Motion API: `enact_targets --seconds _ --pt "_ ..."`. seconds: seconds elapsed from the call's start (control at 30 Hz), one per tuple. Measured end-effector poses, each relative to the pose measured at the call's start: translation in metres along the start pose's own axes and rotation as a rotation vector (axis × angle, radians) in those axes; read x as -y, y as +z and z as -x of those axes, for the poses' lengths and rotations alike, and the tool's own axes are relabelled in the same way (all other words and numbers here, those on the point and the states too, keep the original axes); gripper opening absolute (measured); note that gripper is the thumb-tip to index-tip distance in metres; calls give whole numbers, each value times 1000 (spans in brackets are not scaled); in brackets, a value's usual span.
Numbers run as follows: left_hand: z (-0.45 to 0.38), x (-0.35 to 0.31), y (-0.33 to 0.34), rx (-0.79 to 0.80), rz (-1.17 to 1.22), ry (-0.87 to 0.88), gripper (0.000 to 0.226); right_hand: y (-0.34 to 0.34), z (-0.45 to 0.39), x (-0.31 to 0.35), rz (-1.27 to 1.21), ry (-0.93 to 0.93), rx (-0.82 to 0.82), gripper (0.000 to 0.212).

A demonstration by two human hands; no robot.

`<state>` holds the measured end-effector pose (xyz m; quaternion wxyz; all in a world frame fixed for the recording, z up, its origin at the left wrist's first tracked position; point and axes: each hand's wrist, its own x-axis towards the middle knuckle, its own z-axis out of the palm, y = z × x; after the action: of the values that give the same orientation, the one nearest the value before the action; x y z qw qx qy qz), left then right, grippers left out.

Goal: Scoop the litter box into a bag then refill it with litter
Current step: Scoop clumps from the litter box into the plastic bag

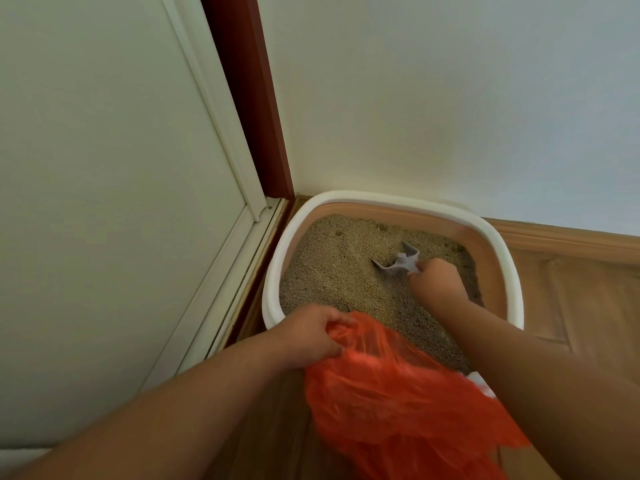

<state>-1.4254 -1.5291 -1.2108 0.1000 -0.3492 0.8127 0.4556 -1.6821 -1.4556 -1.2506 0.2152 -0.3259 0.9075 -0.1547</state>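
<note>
A litter box [273,268] with a white rim and tan inner walls stands on the floor in the room's corner, filled with beige litter [332,271]. My right hand [438,280] grips the handle of a grey scoop [398,263], whose blade is dug into the litter near the box's right side. My left hand [311,336] grips the bunched edge of a thin orange plastic bag [391,403] at the box's near edge. The bag hangs over the near rim and hides part of it.
A white door [104,202] with a dark red frame [249,98] stands to the left of the box. A white wall [450,98] runs behind it, with a wooden baseboard [568,242] at the right. Wooden floor [571,306] lies to the right and in front.
</note>
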Motion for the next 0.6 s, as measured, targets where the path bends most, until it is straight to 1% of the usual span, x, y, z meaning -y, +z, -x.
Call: enact_targets --seconds 0.1,0.33,0.47,0.6 --pt "0 1 -1 1 13 5 59 6 -8 2 -70 -24 -42 30" --pt "0 0 -1 -2 73 -17 60 21 -25 4 -84 -134 -71 33" --pt "2 -2 -2 5 88 -32 60 26 -27 3 -81 -180 -76 46" --pt "4 -2 -2 12 118 -31 60 26 -29 0 -82 -219 -61 49"
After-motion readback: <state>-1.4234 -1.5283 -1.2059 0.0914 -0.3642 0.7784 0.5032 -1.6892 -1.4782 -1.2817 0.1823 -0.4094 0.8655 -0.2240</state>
